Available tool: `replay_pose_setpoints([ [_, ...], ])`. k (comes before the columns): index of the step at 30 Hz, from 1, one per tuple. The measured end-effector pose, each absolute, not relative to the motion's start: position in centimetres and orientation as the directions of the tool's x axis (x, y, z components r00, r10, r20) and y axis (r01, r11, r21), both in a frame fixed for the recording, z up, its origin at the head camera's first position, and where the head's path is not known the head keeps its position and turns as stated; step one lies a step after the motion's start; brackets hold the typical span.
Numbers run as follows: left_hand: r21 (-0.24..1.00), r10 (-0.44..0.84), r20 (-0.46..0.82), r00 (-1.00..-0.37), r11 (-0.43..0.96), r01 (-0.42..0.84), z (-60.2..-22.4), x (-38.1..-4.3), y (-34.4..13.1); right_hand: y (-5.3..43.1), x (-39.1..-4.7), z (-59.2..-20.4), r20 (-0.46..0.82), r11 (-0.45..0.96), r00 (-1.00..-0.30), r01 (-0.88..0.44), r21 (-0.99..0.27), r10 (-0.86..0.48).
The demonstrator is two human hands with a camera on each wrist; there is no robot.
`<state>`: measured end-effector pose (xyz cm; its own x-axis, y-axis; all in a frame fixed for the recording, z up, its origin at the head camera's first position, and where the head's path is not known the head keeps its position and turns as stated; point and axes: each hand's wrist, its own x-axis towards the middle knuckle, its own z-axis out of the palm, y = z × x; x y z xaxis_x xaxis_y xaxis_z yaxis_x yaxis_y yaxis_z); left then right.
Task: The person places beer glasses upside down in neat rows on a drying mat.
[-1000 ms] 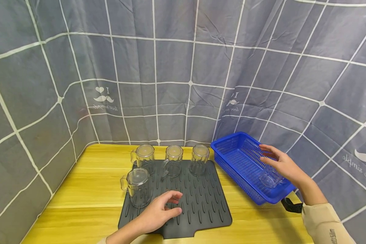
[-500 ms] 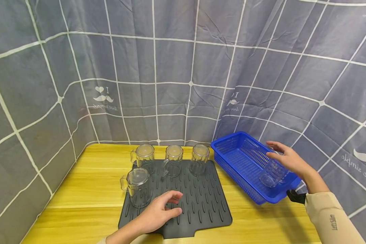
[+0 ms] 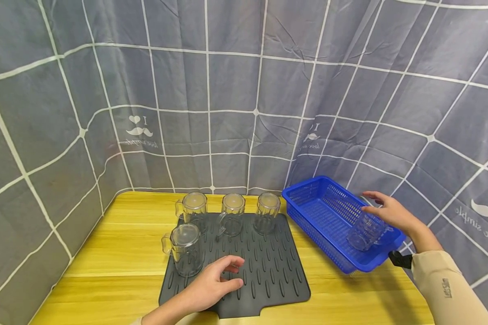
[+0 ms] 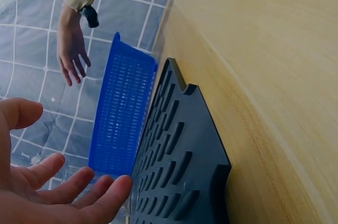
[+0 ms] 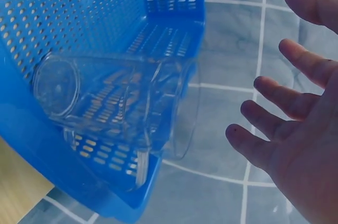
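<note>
A clear glass mug [image 3: 366,231] leans in the near right end of the blue basket [image 3: 315,230], its mouth turned up towards my right hand [image 3: 394,215]. That hand hovers over the basket's right side with loosely spread fingers. In the right wrist view a gap shows between the fingers [image 5: 288,100] and the mug's rim. My left hand [image 3: 213,284] hangs over the near part of the black ribbed mat [image 3: 268,271], fingers relaxed, holding nothing. Beside it, an upside-down glass mug [image 3: 187,253] stands on the mat's left side.
Along the mat's far edge stand 3 more upturned glass mugs: a left one [image 3: 195,212], a middle one [image 3: 232,214] and a right one [image 3: 266,213]. A grey checked curtain [image 3: 227,90] encloses the wooden table [image 3: 105,253] at the back and sides.
My right hand has shifted right and slightly down over the basket. More of the mug in the basket shows, and it looks more raised. My left hand has stayed put.
</note>
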<state>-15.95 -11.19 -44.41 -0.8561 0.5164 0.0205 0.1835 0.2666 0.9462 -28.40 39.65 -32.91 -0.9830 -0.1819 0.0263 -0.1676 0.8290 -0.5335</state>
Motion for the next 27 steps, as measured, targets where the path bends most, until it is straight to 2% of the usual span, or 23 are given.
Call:
replay_pose_setpoints([
  [20,0.949,0.505,0.025,-0.863,0.259,0.180,-44.5,-15.7,-11.4,42.2,-29.4,-34.8,-0.050,0.863,-0.987,-0.108,-0.493,-0.152],
  [27,0.952,0.504,0.013,-0.864,0.258,0.165,-44.5,-15.6,-11.4,42.4,-29.5,-34.9,-0.040,0.875,-0.988,-0.112,-0.471,-0.148],
])
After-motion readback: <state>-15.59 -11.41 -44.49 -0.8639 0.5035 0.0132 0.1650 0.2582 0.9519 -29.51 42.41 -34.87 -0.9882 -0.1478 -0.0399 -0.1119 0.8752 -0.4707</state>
